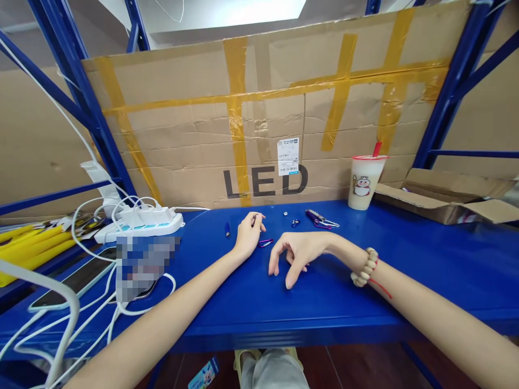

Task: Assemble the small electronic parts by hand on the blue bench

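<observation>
My left hand (248, 236) rests on the blue shelf top with its fingers curled in. A small dark thing shows between the fingers, too small to name. Just right of it lies a purple carabiner (265, 243). My right hand (299, 252) hovers bent over the shelf, fingers loosely apart and holding nothing. To the left is a small blue cylinder (227, 230). Farther back are a small silvery piece (285, 213), a small dark ring-like part (295, 222), and a dark purple tool-like item (316, 217) with a carabiner beside it.
At the back right stands a drink cup (365, 183) with a red straw, beside an open cardboard box (441, 202). A white power strip (141, 224), cables and a phone (77, 278) occupy the left. A large cardboard panel (182, 140) closes off the back.
</observation>
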`<action>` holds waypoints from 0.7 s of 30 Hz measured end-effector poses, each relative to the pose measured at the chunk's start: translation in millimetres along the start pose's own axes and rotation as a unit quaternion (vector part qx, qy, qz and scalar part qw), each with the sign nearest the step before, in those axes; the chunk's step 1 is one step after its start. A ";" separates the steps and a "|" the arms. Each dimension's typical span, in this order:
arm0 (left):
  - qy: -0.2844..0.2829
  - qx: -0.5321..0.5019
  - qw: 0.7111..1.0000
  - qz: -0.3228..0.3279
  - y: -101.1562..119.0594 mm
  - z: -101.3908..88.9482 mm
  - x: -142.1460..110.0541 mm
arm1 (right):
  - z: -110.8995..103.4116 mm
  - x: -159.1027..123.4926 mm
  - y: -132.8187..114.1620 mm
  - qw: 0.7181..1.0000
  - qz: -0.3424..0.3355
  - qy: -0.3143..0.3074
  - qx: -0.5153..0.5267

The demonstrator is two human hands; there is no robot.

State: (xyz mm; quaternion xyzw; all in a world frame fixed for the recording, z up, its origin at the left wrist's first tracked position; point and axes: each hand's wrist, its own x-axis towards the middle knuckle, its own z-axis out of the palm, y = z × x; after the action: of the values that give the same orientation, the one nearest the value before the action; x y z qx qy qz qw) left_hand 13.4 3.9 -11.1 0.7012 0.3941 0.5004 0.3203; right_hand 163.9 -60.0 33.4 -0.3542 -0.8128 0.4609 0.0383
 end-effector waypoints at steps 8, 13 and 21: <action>-0.003 -0.056 0.998 -0.037 0.2 1.4 -0.2 | 4.1 1.3 -2.9 0.998 0.020 -0.038 0.039; -0.002 -0.082 0.995 -0.050 1.2 1.7 -0.2 | 4.9 6.0 4.3 0.998 0.013 0.014 0.062; -0.001 -0.092 0.994 -0.058 1.4 0.8 0.2 | 1.6 17.9 19.2 0.990 -0.010 0.142 0.017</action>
State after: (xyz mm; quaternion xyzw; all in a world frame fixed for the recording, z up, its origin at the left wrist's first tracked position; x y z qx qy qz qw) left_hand 14.5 3.3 -10.1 0.6454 0.3860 0.5147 0.4118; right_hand 160.3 -44.1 12.8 -0.4070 -0.7949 0.4189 0.1645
